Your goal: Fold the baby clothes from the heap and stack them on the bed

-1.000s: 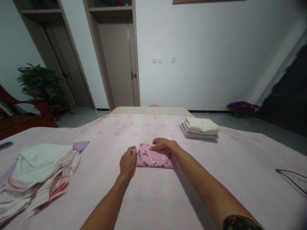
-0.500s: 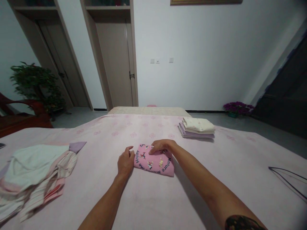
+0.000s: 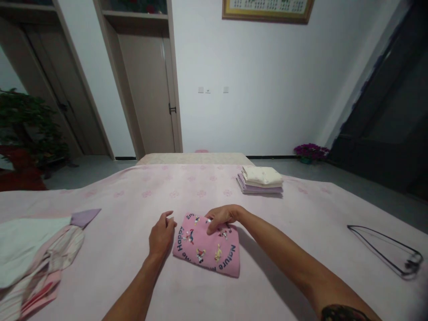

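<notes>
A folded pink garment (image 3: 207, 245) with cartoon prints and dark lettering lies tilted on the pink bedspread (image 3: 214, 290) in front of me. My right hand (image 3: 222, 217) grips its far edge, fingers curled round the fabric. Just left of the garment, my left hand (image 3: 161, 235) rests by the near corner with fingers loosely apart and nothing in it.
A stack of folded cream and lilac clothes (image 3: 261, 180) sits at the far right of the bed. A heap of unfolded clothes (image 3: 36, 249) lies at the left edge. A wire hanger (image 3: 384, 249) rests at the right. Doors, a plant and a wall stand beyond.
My right hand has closed on the pink garment's far edge and turned it clockwise towards me. My left hand has come off the garment. The view has shifted right and up.
</notes>
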{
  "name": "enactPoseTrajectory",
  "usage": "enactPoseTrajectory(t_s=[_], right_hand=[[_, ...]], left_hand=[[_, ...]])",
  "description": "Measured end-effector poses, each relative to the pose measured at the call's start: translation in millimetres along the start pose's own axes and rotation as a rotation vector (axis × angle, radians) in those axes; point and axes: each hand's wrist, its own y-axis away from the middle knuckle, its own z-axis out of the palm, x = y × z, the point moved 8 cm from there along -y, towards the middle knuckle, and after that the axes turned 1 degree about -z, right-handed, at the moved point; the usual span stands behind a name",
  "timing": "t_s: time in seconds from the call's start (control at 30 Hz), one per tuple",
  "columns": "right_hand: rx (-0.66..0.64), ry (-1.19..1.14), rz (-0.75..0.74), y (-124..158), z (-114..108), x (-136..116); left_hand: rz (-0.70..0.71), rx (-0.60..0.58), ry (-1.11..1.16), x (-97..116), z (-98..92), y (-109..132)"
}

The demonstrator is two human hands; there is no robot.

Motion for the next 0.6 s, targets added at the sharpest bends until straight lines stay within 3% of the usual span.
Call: enactPoseTrajectory(t_s=[0.13, 0.23, 0.33, 0.5, 0.57, 0.6], right_hand=[[0.057, -0.27, -0.102, 29, -4, 21], [0.237, -0.441, -0.26, 64, -29, 32], [0.562, -0.58, -0.481, 111, -78, 35], [1.273, -0.923, -0.948, 206, -177, 47], [1.543, -1.084, -0.989, 232, -204, 67], [1.612, -1.128, -0.974, 238, -214, 75]], left_hand=[[0.01, -0.023, -0.008, -1, 2.4, -2], [0.006, -0.04, -0.011, -2, 4.0, -3], [0.002, -0.051, -0.015, -3, 4.4, -3], [-0.009, -0.076, -0.025, -4, 5.4, -4], [-0.007, -0.079, -0.027, -4, 5.7, -4], [-0.004, -0.08, -0.028, -3, 5.9, -4]])
